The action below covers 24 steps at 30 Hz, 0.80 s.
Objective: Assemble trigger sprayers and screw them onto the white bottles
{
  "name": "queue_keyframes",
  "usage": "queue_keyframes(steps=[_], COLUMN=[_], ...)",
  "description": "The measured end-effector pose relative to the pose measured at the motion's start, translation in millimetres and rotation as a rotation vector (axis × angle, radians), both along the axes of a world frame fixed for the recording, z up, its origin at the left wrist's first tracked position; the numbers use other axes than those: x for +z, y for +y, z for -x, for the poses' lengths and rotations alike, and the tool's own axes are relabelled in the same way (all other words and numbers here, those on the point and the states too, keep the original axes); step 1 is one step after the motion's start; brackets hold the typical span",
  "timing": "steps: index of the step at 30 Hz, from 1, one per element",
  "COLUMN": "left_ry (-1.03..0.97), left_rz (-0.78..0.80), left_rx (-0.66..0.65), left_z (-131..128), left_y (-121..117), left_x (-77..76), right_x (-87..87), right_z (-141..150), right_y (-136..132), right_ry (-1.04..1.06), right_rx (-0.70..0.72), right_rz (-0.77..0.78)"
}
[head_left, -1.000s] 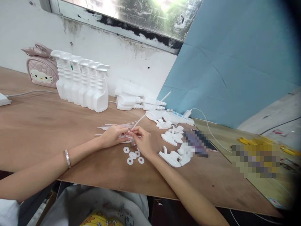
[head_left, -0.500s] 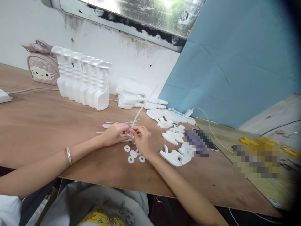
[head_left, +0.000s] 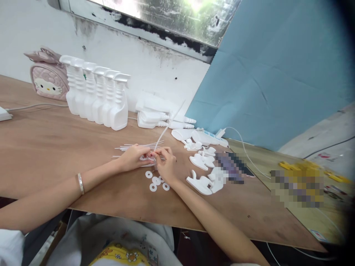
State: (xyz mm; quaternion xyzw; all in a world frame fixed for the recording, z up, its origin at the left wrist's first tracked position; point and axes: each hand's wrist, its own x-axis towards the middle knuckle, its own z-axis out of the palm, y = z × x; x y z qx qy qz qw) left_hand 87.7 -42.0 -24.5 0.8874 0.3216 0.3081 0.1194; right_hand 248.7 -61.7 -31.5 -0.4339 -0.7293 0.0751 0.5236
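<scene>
My left hand [head_left: 135, 156] and my right hand [head_left: 165, 162] meet over the wooden table [head_left: 55, 147], fingertips pinched together. Between them is a small white sprayer part [head_left: 146, 159], gripped by the left hand. The right hand pinches a thin white tube [head_left: 163, 133] that rises up and away from the fingers. Several white ring washers [head_left: 156, 181] lie just in front of my hands. A bundle of loose thin tubes [head_left: 130, 147] lies behind the left hand.
A row of white spray bottles [head_left: 95, 96] stands at the back, a pink bag [head_left: 48, 83] left of it. Bottles lying flat [head_left: 155, 116] and white trigger parts [head_left: 202, 177] sit to the right. A blue sheet [head_left: 271, 74] leans right; a white cable [head_left: 241, 142] crosses.
The thin tube in my right hand has swung from a low slant to a steeper, more upright angle. Both hands stay in place.
</scene>
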Motion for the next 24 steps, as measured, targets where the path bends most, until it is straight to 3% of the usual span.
queue_keyframes(steps=[20, 24], left_ry=[-0.014, -0.094], left_rz=[-0.014, 0.030], left_rx=[-0.038, -0.034], left_z=[-1.2, -1.2], left_y=[-0.3, -3.1], left_x=[0.4, 0.8], right_x=[-2.4, -3.0], right_z=[-3.2, -3.7], right_y=[2.1, -2.9], right_ry=[-0.011, 0.096], right_rx=[0.031, 0.123], right_rz=[0.041, 0.064])
